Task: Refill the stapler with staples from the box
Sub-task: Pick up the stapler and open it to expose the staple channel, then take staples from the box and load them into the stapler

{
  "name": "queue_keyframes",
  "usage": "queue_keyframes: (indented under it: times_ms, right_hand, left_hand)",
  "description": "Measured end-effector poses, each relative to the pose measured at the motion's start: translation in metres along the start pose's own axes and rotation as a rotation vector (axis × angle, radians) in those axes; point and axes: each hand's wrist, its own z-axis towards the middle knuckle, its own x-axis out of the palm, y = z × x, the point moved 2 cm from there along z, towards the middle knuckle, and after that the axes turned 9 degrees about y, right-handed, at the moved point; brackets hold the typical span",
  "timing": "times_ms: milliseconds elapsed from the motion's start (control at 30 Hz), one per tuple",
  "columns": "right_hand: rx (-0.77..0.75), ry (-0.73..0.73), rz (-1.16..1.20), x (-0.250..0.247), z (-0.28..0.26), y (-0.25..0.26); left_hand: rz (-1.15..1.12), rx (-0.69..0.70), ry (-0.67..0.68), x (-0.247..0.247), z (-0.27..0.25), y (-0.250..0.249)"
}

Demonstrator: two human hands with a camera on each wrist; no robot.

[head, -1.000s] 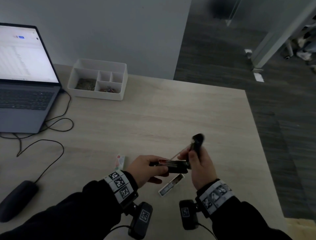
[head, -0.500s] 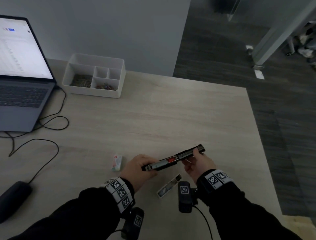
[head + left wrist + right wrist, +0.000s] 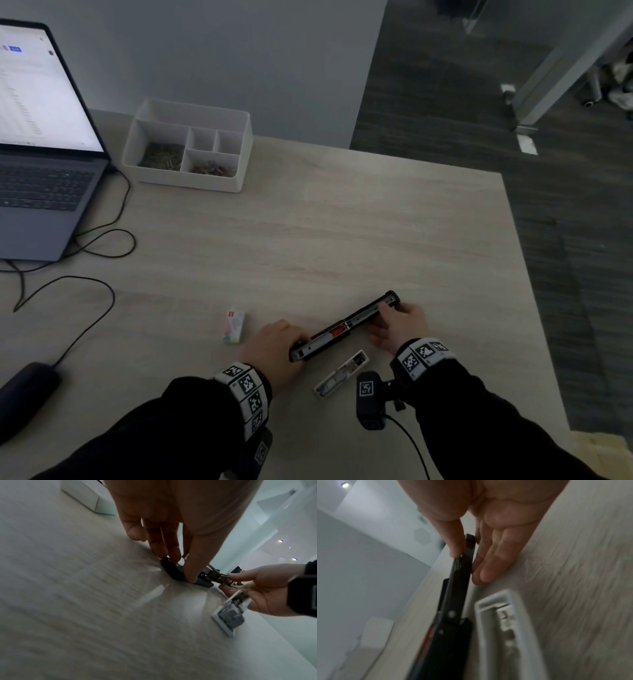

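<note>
Your worktop (image 3: 342, 222) is pale wood grain, and along its far left side sits an open laptop (image 3: 41, 144) with a lit screen, its black cable (image 3: 102, 246) looping toward you. Beside the laptop, against the wall, stands a white divided tray (image 3: 191, 147) with small clips in two of its compartments. A dark mouse (image 3: 24, 394) lies at the near left edge.

Close to you, the black stapler (image 3: 346, 325) is swung open flat, lying at a slant across the worktop between your two hands. Your left hand (image 3: 274, 349) grips its near end, thumb and fingers (image 3: 171, 547) pinching the base from above and pressing it down. Your right hand (image 3: 397, 325) pinches the far end, thumb on one side and extended fingers (image 3: 488, 563) on the other.

Just on your side of the stapler lies a white open inner tray (image 3: 342, 373) of the staple box, with grey staples inside; it is close to the stapler, but you cannot tell whether they touch. The small box sleeve (image 3: 233, 326) lies to the left of your left hand, apart from it.
</note>
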Motion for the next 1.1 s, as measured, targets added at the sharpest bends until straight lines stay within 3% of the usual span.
queue_keyframes:
  times_ms: [100, 200, 367, 467, 533, 633, 767, 933, 1100]
  right_hand:
    - [-0.033, -0.018, -0.163, -0.002, 0.0, -0.001]
    - [-0.043, 0.006, -0.188, -0.007, -0.005, 0.0]
    - [-0.202, 0.031, -0.324, -0.018, -0.023, 0.004]
    - [-0.253, 0.034, -0.354, -0.02, -0.031, 0.001]
    - [-0.25, 0.047, -0.331, -0.02, -0.036, 0.0]
    - [-0.251, 0.085, -0.344, -0.014, -0.048, 0.0]
    - [-0.262, 0.208, -0.332, 0.007, -0.071, -0.004]
    - [-0.25, 0.393, -0.357, 0.042, -0.097, -0.012]
    - [-0.279, 0.456, -0.306, 0.052, -0.11, -0.012]
  left_hand:
    - [-0.016, 0.048, -0.003, 0.0, -0.008, 0.001]
    - [-0.151, 0.07, -0.12, -0.013, -0.023, 0.004]
    - [-0.359, -0.317, -0.485, -0.04, -0.037, 0.053]
    - [-0.351, -0.541, -0.352, -0.045, -0.039, 0.071]
    - [-0.27, -0.579, -0.247, -0.047, -0.038, 0.072]
    - [-0.283, -0.513, -0.212, -0.05, -0.034, 0.065]
    - [-0.513, -0.265, -0.226, -0.052, -0.035, 0.036]
    - [-0.633, -0.003, -0.094, -0.055, -0.044, -0.017]
    - [-0.86, 0.074, -0.021, -0.056, -0.055, -0.037]
